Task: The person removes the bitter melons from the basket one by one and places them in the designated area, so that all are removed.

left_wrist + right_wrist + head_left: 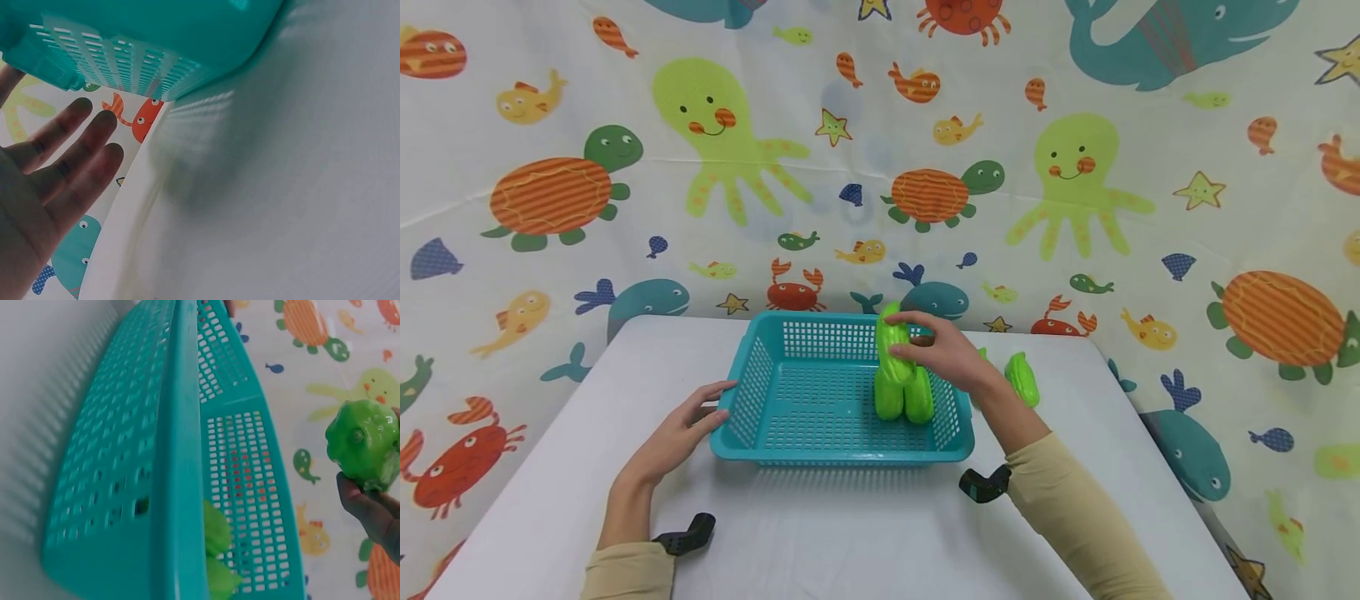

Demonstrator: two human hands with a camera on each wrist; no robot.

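A turquoise plastic basket [820,457] stands on the white table. Above its right half, my right hand [946,352] grips a green bitter gourd [891,342] between thumb and fingers; its ridged, bumpy end shows in the right wrist view. Below it in the basket lie two more green gourds [919,400], side by side and partly covered by the held one. At the basket's left side, my left hand [673,433] touches the rim with its fingertips. Its other fingers [81,181] stretch out straight beside the basket in the left wrist view.
Right of the basket, a green gourd [1022,379] lies on the table. Another gourd [982,353] beside it is mostly hidden behind my right arm. A white curtain [865,283] printed with sea animals hangs behind the table [835,542].
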